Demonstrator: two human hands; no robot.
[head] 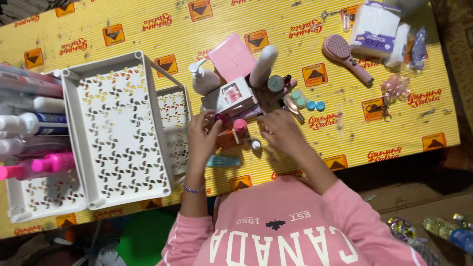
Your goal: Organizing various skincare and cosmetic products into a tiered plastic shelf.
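White rack (118,128) flanks hands (241,135), left pinching small pink bottle (220,118), right's grip unclear.

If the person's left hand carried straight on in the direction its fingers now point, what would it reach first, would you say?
The left hand points up the picture, away from the person, fingertips at a small round pink-capped item. That comes first; just beyond stands the white pump bottle. Depth is hard to judge from this overhead view.

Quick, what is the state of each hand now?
Left hand: closed on a small pink-capped bottle.
Right hand: fingers curled over small items; whether it holds something cannot be told.
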